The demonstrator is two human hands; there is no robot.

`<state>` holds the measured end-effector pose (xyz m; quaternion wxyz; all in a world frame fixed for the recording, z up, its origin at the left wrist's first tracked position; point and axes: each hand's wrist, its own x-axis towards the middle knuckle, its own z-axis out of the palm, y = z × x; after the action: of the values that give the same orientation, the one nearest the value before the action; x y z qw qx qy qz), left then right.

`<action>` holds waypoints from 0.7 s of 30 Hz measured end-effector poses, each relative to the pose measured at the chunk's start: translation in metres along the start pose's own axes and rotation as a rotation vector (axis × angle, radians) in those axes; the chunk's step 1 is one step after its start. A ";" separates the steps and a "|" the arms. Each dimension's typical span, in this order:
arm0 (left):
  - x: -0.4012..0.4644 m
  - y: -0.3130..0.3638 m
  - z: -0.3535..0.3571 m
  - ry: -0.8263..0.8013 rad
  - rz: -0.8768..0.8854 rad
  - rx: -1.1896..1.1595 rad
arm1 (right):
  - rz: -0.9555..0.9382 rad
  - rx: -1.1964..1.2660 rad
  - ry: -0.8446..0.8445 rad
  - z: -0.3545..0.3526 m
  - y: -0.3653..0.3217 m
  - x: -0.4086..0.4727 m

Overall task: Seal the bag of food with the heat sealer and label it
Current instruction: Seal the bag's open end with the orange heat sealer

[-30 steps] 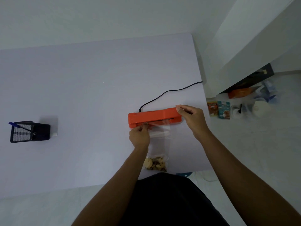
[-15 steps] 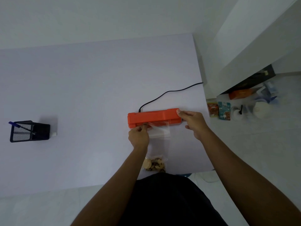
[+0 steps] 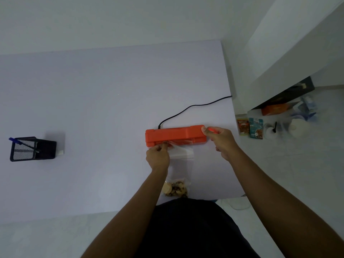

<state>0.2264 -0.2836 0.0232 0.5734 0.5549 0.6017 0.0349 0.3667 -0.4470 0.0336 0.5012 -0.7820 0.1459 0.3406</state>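
An orange heat sealer (image 3: pixel 173 135) lies across the pale table (image 3: pixel 93 108), its black cord (image 3: pixel 193 107) running off to the right edge. A clear plastic bag (image 3: pixel 183 161) stretches from the sealer's front slot toward me, with cookies and dark bits (image 3: pixel 175 189) bunched at its near end. My left hand (image 3: pixel 158 157) pinches the bag's top left corner at the slot. My right hand (image 3: pixel 218 139) grips the sealer's right end, thumb on top. The bag's mouth is hidden inside the slot.
A black mesh pen holder (image 3: pixel 31 148) with a blue pen stands at the far left, a small white object (image 3: pixel 61 151) beside it. On the floor to the right lie food packets (image 3: pixel 250 126), containers and an orange box (image 3: pixel 273 109).
My right hand slid from the top of the sealer to its right end and took hold there. The bag's top edge went further into the slot.
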 end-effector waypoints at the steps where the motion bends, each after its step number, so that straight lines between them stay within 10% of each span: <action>1: 0.000 0.000 0.000 -0.001 -0.001 0.004 | 0.002 0.001 -0.001 0.000 0.000 0.000; 21: 0.001 -0.002 0.001 -0.003 0.003 -0.032 | 0.029 0.013 0.006 0.001 -0.003 -0.003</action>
<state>0.2258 -0.2843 0.0208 0.5830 0.5464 0.5996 0.0447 0.3657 -0.4455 0.0372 0.5008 -0.7776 0.1609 0.3444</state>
